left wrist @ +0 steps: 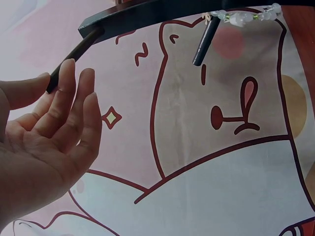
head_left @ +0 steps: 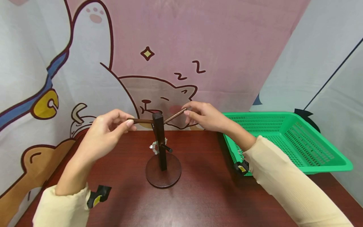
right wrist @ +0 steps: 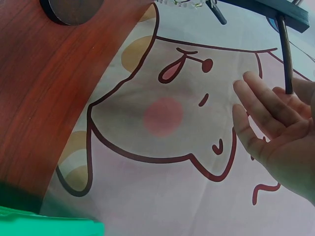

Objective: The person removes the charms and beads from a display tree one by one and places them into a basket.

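A dark wooden jewelry stand stands upright on its round base. My left hand pinches the outer end of the left upper peg between thumb and fingers. On the opposite side, my right hand pinches the end of the right upper peg, which slants upward. Both pegs meet the post near its top. A bracelet of pale, clear beads hangs at the lower peg. The left wrist view shows the bracelet beside the post.
A green plastic basket sits to the right, partly behind my right forearm. The reddish-brown table meets a cartoon-printed cloth at its back and left. Black wrist cameras are strapped at both sleeves.
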Action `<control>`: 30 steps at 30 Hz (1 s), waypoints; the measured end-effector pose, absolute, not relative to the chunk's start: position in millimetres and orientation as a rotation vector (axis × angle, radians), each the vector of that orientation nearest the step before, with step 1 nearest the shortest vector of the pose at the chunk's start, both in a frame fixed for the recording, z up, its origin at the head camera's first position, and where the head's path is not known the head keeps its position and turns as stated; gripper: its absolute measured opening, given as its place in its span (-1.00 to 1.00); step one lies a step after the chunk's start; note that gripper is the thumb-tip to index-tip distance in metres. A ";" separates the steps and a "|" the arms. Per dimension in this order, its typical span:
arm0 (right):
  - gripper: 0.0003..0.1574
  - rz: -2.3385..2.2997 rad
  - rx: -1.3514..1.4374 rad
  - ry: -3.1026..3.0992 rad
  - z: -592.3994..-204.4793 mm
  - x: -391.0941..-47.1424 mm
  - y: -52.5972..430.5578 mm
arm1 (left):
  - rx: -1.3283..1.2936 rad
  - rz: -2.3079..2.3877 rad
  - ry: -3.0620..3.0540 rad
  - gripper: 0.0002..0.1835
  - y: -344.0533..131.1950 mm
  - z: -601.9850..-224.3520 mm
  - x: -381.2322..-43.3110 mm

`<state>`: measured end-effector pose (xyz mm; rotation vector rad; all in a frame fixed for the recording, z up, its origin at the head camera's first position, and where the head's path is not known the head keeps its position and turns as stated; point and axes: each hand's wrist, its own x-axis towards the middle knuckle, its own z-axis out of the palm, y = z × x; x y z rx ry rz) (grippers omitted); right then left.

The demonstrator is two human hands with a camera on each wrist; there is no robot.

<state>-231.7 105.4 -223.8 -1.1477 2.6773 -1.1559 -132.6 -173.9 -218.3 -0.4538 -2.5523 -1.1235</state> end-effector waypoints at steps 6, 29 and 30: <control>-0.79 -1.167 -1.144 2.713 -224.2 -231.3 104.3 | -0.449 -1.129 -2.548 -0.86 -173.0 -218.2 -133.3; -0.88 -1.209 -1.138 2.753 -226.3 -216.2 117.5 | -0.452 -1.170 -2.582 -0.79 -146.7 -264.6 -141.3; -0.88 -1.211 -1.142 2.755 -226.3 -215.1 117.4 | -0.457 -1.181 -2.591 -0.79 -144.4 -267.5 -140.0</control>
